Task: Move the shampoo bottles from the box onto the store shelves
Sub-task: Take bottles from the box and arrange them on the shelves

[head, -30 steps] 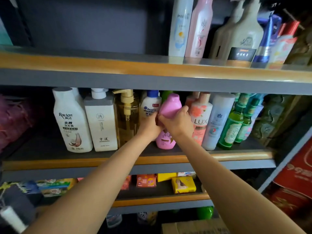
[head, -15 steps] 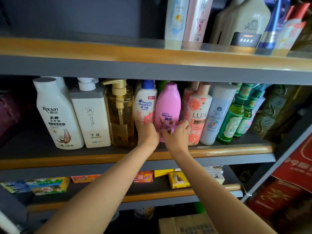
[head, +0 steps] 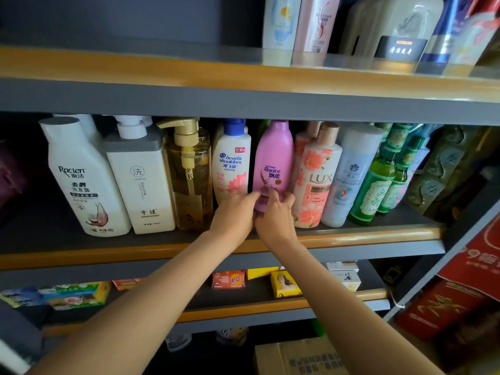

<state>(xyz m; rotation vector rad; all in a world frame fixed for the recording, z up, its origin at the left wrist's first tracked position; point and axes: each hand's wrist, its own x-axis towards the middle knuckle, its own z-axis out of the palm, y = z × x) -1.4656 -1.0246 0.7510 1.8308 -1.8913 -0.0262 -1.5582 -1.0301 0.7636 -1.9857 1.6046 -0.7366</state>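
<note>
A pink Rejoice shampoo bottle [head: 273,158] stands upright, cap down, on the middle shelf [head: 108,253]. It sits between a white head & shoulders bottle [head: 232,163] and a floral LUX bottle [head: 313,180]. My left hand [head: 232,215] and my right hand [head: 276,220] meet at its base, and the fingers of both curl round the purple cap. The hands hide the bottom of the bottle. A cardboard box [head: 297,358] shows at the bottom edge; its inside is out of view.
Several more bottles fill the middle shelf, among them a white Raclen bottle [head: 81,180] and green glass bottles [head: 378,180]. The upper shelf [head: 162,69] holds bottles on its right side. Soap boxes [head: 230,278] lie on the lower shelf. Red cartons [head: 460,293] stand at the right.
The pink bottle, tilted and held in front of the row a second ago, now stands upright in the gap. Both hands have slid down to its base.
</note>
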